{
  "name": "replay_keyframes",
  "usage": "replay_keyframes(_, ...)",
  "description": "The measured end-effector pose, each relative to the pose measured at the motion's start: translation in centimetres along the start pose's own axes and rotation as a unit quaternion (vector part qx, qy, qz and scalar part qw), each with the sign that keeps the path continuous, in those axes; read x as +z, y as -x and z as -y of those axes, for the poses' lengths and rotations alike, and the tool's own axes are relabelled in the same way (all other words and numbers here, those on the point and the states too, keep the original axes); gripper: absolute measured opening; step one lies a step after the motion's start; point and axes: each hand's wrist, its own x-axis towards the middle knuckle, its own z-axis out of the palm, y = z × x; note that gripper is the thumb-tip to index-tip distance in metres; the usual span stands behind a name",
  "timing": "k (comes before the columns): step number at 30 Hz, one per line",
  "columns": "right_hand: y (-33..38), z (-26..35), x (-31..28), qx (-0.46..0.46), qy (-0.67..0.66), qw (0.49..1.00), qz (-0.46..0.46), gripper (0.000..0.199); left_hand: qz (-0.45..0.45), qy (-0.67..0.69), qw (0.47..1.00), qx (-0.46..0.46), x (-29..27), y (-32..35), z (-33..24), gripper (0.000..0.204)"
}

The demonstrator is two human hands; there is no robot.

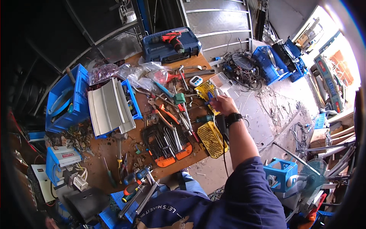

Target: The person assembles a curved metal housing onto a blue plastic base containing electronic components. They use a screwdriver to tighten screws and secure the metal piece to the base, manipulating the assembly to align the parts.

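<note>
My right hand (225, 105) reaches over the table's right edge, a dark watch on its wrist. Its fingers are bent together at a yellow case (206, 90) with a clear lid (222, 81). A small blue piece (209, 97) shows beside the fingertips; what they grip is mostly hidden. Under the wrist lie a dark green-handled screwdriver (204, 119) and a yellow perforated case (212, 140). A skin-coloured patch at the dark lower left rim seems to be my left hand (51, 223); its fingers cannot be made out.
The wooden table (194, 152) holds orange-handled pliers (162, 116), a hex key set (171, 147), a hammer (119, 147) and a white timer (196, 81). A red drill (173, 40) lies on a blue toolbox (156, 51). Blue crates (57, 114) stand left; cables (242, 66) lie right.
</note>
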Motion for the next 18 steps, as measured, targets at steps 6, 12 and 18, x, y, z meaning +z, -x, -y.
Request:
replay_keyframes(6, -6.8, 0.8, 1.6, -0.131, 0.592, 0.781, -0.153, 0.026, 0.02, -0.057, 0.998, -0.02, 0.7, 1.9, 1.8, 0.031)
replay_keyframes(12, -8.2, -1.1, 6.3, -0.095, 0.672, 0.703, -0.211, 0.027, 0.018, -0.071, 0.995, -0.07, -0.2, 3.7, 2.2, 0.036)
replay_keyframes(18, -8.1, -2.0, 7.3, -0.086, 0.699, 0.684, -0.19, 0.022, 0.062, -0.082, 0.992, -0.073, 0.0, 5.3, 2.4, 0.037)
